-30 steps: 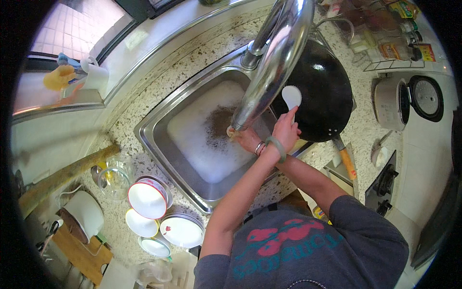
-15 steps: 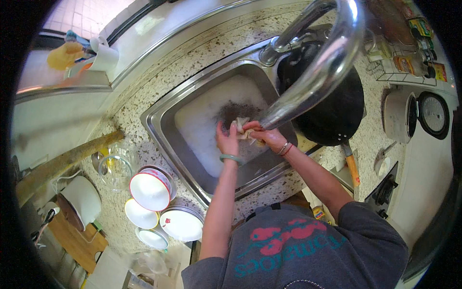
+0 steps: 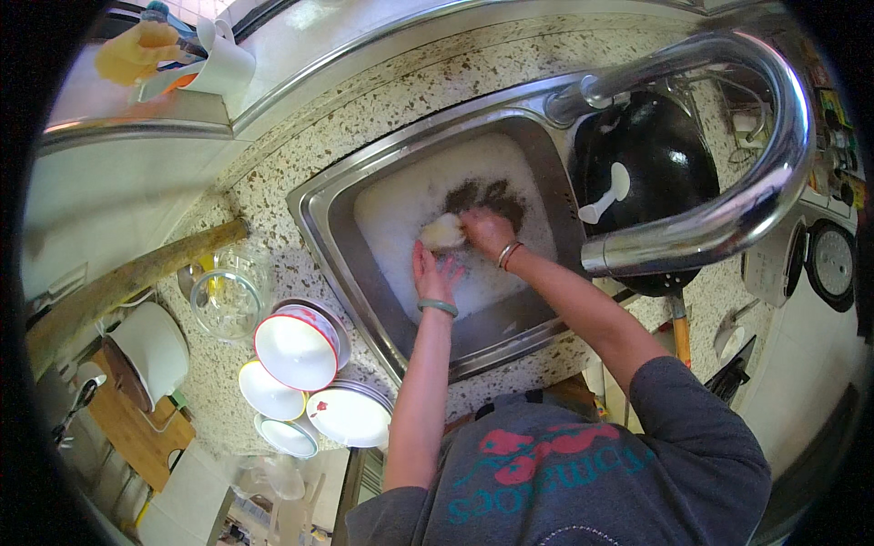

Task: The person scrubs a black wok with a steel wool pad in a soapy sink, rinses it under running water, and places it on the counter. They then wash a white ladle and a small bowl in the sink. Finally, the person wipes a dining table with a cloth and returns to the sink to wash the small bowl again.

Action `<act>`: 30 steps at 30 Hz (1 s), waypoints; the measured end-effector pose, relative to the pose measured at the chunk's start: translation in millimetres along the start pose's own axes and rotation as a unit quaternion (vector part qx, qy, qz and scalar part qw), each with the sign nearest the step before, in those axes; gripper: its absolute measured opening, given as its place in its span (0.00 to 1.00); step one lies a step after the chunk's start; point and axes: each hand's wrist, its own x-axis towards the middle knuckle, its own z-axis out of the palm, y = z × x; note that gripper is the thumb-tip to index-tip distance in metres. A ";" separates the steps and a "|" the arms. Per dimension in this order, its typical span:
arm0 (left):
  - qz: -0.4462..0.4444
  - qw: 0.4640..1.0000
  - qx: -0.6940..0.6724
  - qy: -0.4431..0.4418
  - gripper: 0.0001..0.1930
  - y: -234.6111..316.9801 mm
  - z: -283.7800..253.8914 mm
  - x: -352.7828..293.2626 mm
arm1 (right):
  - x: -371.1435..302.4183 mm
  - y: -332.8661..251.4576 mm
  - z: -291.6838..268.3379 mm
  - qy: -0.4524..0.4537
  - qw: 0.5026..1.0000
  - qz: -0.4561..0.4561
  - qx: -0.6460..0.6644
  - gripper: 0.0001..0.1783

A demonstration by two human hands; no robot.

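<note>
A metal sink (image 3: 339,257) holds water covered in white suds (image 3: 401,196), with a dark gap in the foam behind my hands. My right hand (image 3: 489,234) is closed on one end of a pale, crumpled cloth (image 3: 443,233) at the water's surface. My left hand (image 3: 435,273), with a green bangle at its wrist, is low in the suds with its fingers apart. Its fingertips reach the near side of the cloth, and some of its fingers are partly under foam.
A chrome faucet (image 3: 728,214) arches over the sink's right side, above a black wok (image 3: 669,150) with a white spoon (image 3: 608,193) in it. White bowls (image 3: 296,350) and stacked plates (image 3: 350,417) stand on the left counter beside a glass jar (image 3: 226,300).
My hands held the cloth together above the water; now it is lower, at the suds. My left hand has opened away from it. The view has shifted, with the faucet farther right.
</note>
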 end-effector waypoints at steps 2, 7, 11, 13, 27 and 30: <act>-0.029 0.999 0.000 -0.042 0.29 0.0 2.4 1.3 | 5.5 1.5 13.7 -0.047 0.981 0.173 0.069 0.10; -0.119 0.981 -0.087 -0.127 0.23 6.9 2.4 11.5 | -13.7 -36.8 -8.9 -0.042 0.879 0.156 0.448 0.15; -0.093 0.971 -0.097 -0.200 0.14 6.6 -11.8 33.5 | -53.2 -122.8 -100.2 -0.127 0.924 -0.015 0.361 0.14; -0.115 0.959 -0.060 -0.253 0.11 21.6 -0.9 19.1 | -56.6 -134.0 -94.5 -0.060 0.956 -0.059 0.280 0.14; 0.182 0.713 0.675 0.060 0.19 5.9 1.6 -0.4 | -31.7 -0.2 -12.7 -0.145 0.977 0.068 -0.139 0.24; 0.111 0.650 0.751 0.016 0.25 -9.1 -7.0 2.6 | -59.7 -17.3 -1.6 -0.246 0.951 -0.063 -0.177 0.20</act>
